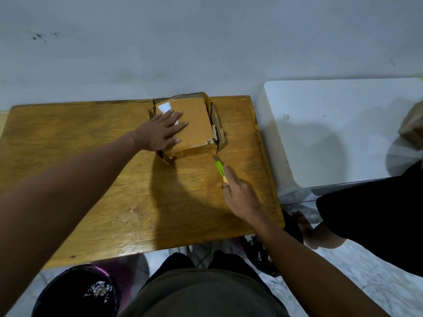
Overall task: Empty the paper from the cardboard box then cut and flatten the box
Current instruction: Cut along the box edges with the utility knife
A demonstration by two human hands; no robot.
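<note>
A brown cardboard box [196,124] lies at the far edge of the wooden table [91,156], its side panels splayed outward. A white label shows at its far left corner. My left hand [162,131] presses flat on the box top, fingers spread. My right hand [238,193] grips a green and yellow utility knife [220,168]. The blade tip touches the box's near right corner, where the side panel stands apart from the top.
A white plastic surface [343,133] stands right of the table. A dark bin [87,291] with shredded paper sits on the floor at the near left. Another person's dark clothing and hand [320,232] are at the right.
</note>
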